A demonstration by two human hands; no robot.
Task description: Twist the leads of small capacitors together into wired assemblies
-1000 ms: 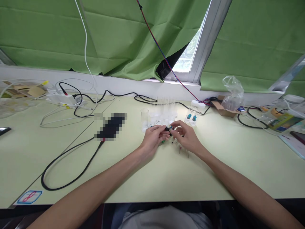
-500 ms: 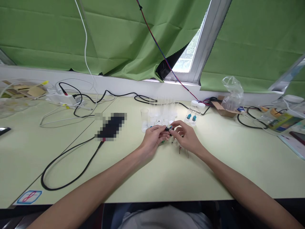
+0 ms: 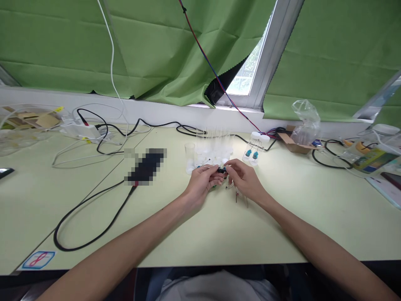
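Between my two hands is a small black piece (image 3: 222, 170) with a bit of blue at its right end; its exact kind is too small to tell. My left hand (image 3: 202, 180) is closed on its left side, thumb on top and fingers curled beneath. The fingertips of my right hand (image 3: 242, 177) pinch at its right end. Thin rods with small red bits (image 3: 237, 194) lie on the table under my right hand, partly hidden by it. Clear cylinders (image 3: 216, 142) stand just beyond my hands, and a single clear tube (image 3: 189, 158) stands to their left.
Two white-capped assemblies with blue parts (image 3: 255, 155) stand behind my right hand. A blurred-out dark device (image 3: 147, 165) with a black cable (image 3: 58, 221) lies to the left. At the back right sits a cardboard box (image 3: 296, 144) with a plastic bag (image 3: 305, 121).
My right thumb and fingers have shifted slightly at the black piece's right end, so more of the piece shows. My left hand has stayed in place.
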